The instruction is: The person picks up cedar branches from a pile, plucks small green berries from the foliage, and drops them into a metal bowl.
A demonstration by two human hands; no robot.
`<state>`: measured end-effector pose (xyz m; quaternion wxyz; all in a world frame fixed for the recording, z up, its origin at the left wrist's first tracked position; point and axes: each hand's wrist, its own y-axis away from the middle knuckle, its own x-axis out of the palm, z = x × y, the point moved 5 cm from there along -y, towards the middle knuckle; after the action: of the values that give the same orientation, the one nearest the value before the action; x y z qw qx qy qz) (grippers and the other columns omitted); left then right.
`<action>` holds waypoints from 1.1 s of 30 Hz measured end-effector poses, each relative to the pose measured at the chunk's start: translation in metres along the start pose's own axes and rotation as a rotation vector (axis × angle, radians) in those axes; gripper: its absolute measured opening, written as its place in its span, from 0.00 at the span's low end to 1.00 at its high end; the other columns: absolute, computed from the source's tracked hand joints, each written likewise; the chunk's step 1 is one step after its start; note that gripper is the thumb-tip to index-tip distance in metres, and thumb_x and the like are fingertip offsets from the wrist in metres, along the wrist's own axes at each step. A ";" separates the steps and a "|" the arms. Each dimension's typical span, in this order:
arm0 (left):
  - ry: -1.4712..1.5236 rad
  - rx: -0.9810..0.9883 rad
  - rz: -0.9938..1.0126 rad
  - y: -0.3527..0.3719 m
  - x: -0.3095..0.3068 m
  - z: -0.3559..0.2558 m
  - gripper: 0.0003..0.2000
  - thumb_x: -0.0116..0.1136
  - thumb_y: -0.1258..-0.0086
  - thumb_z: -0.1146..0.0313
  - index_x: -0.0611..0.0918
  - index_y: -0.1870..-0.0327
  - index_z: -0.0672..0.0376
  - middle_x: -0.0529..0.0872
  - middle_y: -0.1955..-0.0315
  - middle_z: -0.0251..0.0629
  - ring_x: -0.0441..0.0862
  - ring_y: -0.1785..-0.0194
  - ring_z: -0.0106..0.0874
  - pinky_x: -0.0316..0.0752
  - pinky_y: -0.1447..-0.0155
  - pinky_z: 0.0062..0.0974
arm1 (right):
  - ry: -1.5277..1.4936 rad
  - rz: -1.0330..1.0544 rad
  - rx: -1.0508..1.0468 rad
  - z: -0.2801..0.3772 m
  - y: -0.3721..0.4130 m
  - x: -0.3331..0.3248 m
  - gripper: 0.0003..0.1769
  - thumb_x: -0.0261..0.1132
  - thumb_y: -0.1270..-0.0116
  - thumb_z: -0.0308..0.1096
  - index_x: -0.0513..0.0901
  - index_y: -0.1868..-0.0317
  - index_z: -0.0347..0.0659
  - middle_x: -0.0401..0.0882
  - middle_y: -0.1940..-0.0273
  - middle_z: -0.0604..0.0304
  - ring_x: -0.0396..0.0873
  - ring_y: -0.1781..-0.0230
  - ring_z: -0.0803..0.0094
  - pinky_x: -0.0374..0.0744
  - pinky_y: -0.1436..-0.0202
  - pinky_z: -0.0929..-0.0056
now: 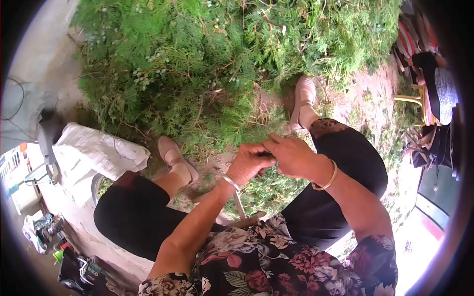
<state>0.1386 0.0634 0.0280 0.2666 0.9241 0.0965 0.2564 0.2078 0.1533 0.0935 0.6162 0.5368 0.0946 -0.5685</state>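
Observation:
In front of my lap, both hands meet with their fingers curled inward. My left hand (247, 164), a pale bangle at its wrist, has thumb and fingers pinched together. Against it, my right hand (292, 156) is also closed, with a gold-coloured bangle on the wrist. A feathery evergreen sprig (238, 121) fans out just beyond the fingertips, and a bit of green shows between the hands. My fingers hide most of what they grip. A large heap of cut evergreen branches (197, 54), dotted with small pale cones, spreads ahead of my feet.
A white woven sack (101, 150) lies by my left knee, over a round container's rim (95, 190). Wooden bars (240, 204) stand between my legs. Assorted items (74, 266) sit at lower left. A yellowish stool leg (409, 98) and dark bags are at right.

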 end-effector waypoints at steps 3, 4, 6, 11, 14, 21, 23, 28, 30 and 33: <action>-0.066 -0.050 -0.036 0.026 0.007 -0.024 0.06 0.65 0.42 0.73 0.83 0.71 0.67 0.83 0.79 0.35 0.74 0.80 0.17 0.70 0.76 0.16 | -0.110 0.095 -0.034 0.003 -0.004 -0.006 0.08 0.63 0.47 0.21 0.79 0.64 0.34 0.79 0.60 0.47 0.80 0.63 0.49 0.76 0.61 0.57; 0.050 -0.040 -0.038 0.029 0.003 -0.024 0.06 0.63 0.40 0.74 0.82 0.72 0.68 0.84 0.75 0.39 0.73 0.81 0.19 0.69 0.76 0.18 | -0.130 0.151 -0.035 0.004 -0.002 -0.006 0.03 0.64 0.47 0.21 0.79 0.71 0.31 0.80 0.70 0.45 0.80 0.69 0.51 0.76 0.66 0.58; 0.264 -0.050 -0.064 0.034 -0.005 -0.028 0.05 0.62 0.39 0.75 0.80 0.71 0.66 0.80 0.80 0.35 0.69 0.83 0.20 0.69 0.76 0.21 | -0.228 0.099 -0.120 0.008 -0.004 -0.011 0.04 0.64 0.47 0.22 0.78 0.74 0.29 0.76 0.76 0.44 0.77 0.74 0.50 0.74 0.69 0.59; 0.378 0.034 -0.138 0.063 -0.006 -0.067 0.07 0.62 0.37 0.72 0.79 0.71 0.67 0.75 0.82 0.30 0.69 0.82 0.19 0.68 0.77 0.20 | -0.519 0.049 -0.289 0.023 -0.011 -0.032 0.05 0.63 0.45 0.20 0.75 0.74 0.28 0.72 0.81 0.48 0.74 0.78 0.73 0.71 0.73 0.70; 0.325 0.088 -0.136 0.081 -0.019 -0.086 0.06 0.60 0.35 0.72 0.79 0.69 0.66 0.74 0.80 0.29 0.68 0.82 0.20 0.69 0.76 0.21 | -0.928 0.138 -0.242 0.030 -0.010 -0.041 0.04 0.61 0.38 0.23 0.79 0.69 0.29 0.79 0.77 0.58 0.72 0.74 0.81 0.72 0.69 0.76; 1.090 0.228 -0.116 0.077 -0.081 -0.089 0.04 0.58 0.34 0.71 0.78 0.63 0.61 0.76 0.73 0.34 0.71 0.76 0.22 0.71 0.69 0.26 | -1.219 0.169 -0.290 0.049 -0.007 -0.070 0.09 0.63 0.34 0.29 0.82 0.64 0.29 0.81 0.75 0.62 0.76 0.73 0.81 0.76 0.67 0.78; 1.065 0.318 -0.017 0.087 -0.092 -0.102 0.06 0.59 0.35 0.70 0.77 0.61 0.61 0.78 0.68 0.38 0.74 0.71 0.24 0.74 0.64 0.26 | -1.303 0.118 -0.188 0.044 -0.006 -0.079 0.10 0.63 0.34 0.31 0.83 0.65 0.30 0.81 0.77 0.61 0.77 0.77 0.78 0.77 0.73 0.76; 0.525 0.440 -0.136 0.128 -0.033 -0.152 0.08 0.59 0.38 0.71 0.77 0.62 0.65 0.80 0.65 0.46 0.73 0.74 0.25 0.74 0.69 0.24 | -1.589 -0.159 -0.063 0.036 -0.017 -0.086 0.11 0.67 0.35 0.34 0.83 0.68 0.31 0.79 0.79 0.61 0.76 0.81 0.79 0.77 0.77 0.77; 0.397 0.474 -0.084 0.130 -0.010 -0.154 0.06 0.59 0.38 0.73 0.78 0.64 0.66 0.80 0.66 0.46 0.73 0.76 0.24 0.74 0.70 0.23 | -1.570 -0.255 -0.045 0.036 -0.019 -0.091 0.12 0.67 0.35 0.34 0.83 0.69 0.31 0.78 0.79 0.62 0.73 0.82 0.80 0.74 0.79 0.77; -0.219 0.490 -0.251 0.122 0.017 -0.155 0.05 0.63 0.40 0.76 0.81 0.66 0.67 0.82 0.70 0.42 0.75 0.76 0.22 0.74 0.69 0.19 | -1.519 -0.391 0.003 0.026 -0.024 -0.092 0.15 0.67 0.35 0.36 0.81 0.74 0.32 0.74 0.82 0.64 0.66 0.83 0.83 0.68 0.81 0.76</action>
<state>0.0766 0.0354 0.2143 0.0738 0.9639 0.2398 0.0892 0.1445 0.1935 0.1578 0.4001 -0.0245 -0.2606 -0.8783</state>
